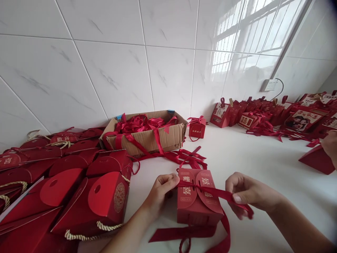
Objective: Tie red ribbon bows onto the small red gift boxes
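Observation:
A red gift box (198, 207) with pale printed characters stands on the white table between my hands. Red ribbon (216, 192) crosses its top with a small knot or crossing at the middle. My left hand (163, 189) pinches the ribbon at the box's upper left edge. To the right of the box, my right hand (244, 196) grips the other stretch of ribbon between thumb and fingers, its end hanging past them. More ribbon and a red cord loop lie on the table in front of the box.
Many red boxes (105, 193) with rope handles cover the left. A cardboard box (168, 138) of red ribbons stands by the wall, a small red box (197, 129) beside it. Finished-looking red boxes (220, 114) line the back right. Another person's hand (330, 147) is at the right edge.

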The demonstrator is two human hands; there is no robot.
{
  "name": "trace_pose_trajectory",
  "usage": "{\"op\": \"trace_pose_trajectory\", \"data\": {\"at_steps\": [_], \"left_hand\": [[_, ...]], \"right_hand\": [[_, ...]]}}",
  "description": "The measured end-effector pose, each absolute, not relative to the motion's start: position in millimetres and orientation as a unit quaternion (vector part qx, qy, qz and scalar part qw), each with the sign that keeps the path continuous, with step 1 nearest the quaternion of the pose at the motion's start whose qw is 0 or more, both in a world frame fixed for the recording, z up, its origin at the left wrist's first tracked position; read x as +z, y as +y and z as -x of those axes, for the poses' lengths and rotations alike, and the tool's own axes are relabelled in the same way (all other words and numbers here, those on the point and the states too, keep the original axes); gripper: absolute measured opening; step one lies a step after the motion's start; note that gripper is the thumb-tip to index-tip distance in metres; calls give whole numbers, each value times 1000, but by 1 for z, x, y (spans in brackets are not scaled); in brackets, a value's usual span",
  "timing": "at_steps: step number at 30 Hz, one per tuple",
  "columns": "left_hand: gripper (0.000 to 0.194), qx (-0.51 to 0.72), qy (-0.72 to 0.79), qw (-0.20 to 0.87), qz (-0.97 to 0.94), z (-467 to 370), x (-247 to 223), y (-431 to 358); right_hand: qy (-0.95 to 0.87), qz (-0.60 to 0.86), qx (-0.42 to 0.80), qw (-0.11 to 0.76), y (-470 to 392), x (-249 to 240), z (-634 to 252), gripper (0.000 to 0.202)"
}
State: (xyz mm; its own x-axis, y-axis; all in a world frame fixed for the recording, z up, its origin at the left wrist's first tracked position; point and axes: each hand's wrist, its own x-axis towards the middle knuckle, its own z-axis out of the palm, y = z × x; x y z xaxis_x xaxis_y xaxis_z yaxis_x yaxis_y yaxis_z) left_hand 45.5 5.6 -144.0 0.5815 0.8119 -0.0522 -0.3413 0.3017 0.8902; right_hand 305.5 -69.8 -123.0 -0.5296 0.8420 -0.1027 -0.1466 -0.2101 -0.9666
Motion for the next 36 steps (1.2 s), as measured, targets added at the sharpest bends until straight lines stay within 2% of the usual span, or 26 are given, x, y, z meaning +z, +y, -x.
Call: {"op": "trace_pose_trajectory", "data": {"at_steps": [4,8,14,22,26,32,36], "left_hand": [[39,381,256,763,-456,-46,-145,6],[43,379,239,763,-466,-46,-146,8],[48,374,245,750,-488,-45,-144,7],[42,344,238,737,-532,-44,-139,8],[36,381,245,726,-517,-44,-118,6],[34,389,225,662,-599,-45,-71,-8],[33,344,247,613,-668,-44,-46,-24]], "right_hand": [[-552,325,608,469,-73,-117,-295,23],[-544,345,563,518,-74,-98,-278,29],[-488,423,550,530,-65,-71,-237,23],[-528,462,409,583,-73,-94,-223,24],[-547,459,405,571,-74,-98,-225,26],[-567,469,340,586,-77,-96,-218,16],[-528,464,408,583,-80,-95,-214,23]]}}
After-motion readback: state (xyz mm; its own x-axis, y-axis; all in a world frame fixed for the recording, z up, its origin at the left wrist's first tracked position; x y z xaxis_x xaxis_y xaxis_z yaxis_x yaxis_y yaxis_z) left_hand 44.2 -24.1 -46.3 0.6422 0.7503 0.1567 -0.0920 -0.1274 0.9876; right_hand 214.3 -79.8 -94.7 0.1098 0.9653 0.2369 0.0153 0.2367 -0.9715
